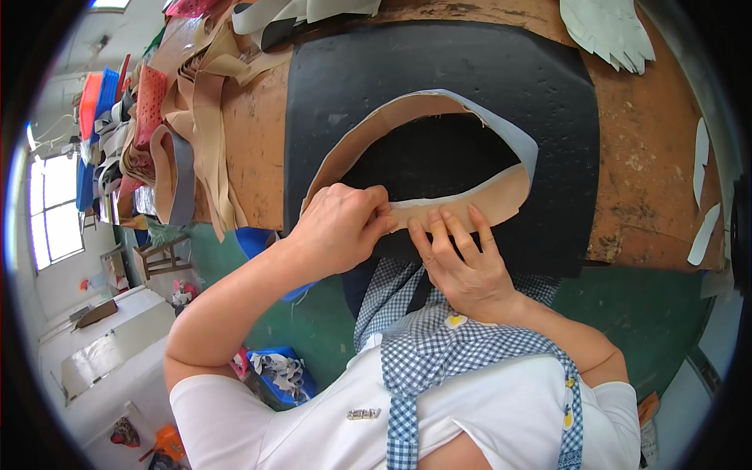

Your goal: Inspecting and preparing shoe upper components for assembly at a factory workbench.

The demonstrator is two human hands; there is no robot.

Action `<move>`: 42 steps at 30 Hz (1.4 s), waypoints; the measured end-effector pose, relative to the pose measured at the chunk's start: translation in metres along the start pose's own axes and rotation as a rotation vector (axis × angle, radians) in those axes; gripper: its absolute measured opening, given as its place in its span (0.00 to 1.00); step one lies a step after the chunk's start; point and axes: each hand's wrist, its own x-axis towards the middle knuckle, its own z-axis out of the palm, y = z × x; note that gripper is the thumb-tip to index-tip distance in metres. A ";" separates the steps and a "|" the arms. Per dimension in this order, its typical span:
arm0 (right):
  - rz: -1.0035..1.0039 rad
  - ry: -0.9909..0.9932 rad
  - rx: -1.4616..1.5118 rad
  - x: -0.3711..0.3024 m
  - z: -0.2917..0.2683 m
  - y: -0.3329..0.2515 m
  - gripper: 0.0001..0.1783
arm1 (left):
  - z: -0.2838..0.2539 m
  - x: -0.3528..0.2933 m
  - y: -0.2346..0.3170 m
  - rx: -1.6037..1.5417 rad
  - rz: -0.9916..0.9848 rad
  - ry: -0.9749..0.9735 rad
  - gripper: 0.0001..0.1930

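Note:
A wide beige band (501, 194), closed into a loop with a pale grey outer face, stands on a black mat (337, 94). My left hand (342, 223) is closed at the band's near side, thumb and curled fingers pinching its edge. Close beside it, my right hand (468, 262) lies with fingers stretched out, its fingertips pressing on the beige inner face. The far side of the loop stands upright, while the near side leans flat under my fingers. What sits between the left fingertips besides the band's edge is hidden.
Long tan strips (210, 149) hang over the worn wooden table (254, 149) at left, near a red perforated basket (149, 106). Pale cut pieces (607, 31) lie at the far right. A blue bin (286, 376) of scraps and a wooden stool (163, 258) stand on the green floor.

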 end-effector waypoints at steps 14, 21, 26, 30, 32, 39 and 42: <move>0.019 0.007 -0.057 0.001 0.006 -0.006 0.33 | -0.002 0.002 0.000 0.097 0.079 -0.018 0.09; -0.031 0.014 -0.029 0.006 0.008 -0.005 0.29 | -0.005 0.004 -0.001 0.055 0.005 -0.022 0.11; -0.065 -0.028 0.022 0.009 0.005 -0.006 0.27 | -0.009 0.001 0.001 -0.137 -0.132 -0.040 0.10; -0.053 -0.029 0.036 0.009 0.005 -0.005 0.26 | -0.007 0.001 -0.001 -0.143 -0.090 -0.027 0.09; -0.051 -0.030 0.040 0.010 0.005 -0.005 0.26 | -0.007 0.002 -0.002 -0.111 -0.068 -0.018 0.08; -0.027 -0.003 0.023 0.010 0.008 -0.009 0.26 | -0.005 0.006 -0.005 -0.051 -0.020 0.002 0.10; -0.029 0.007 0.005 0.013 0.009 -0.011 0.27 | -0.012 0.005 -0.002 0.057 -0.089 0.018 0.11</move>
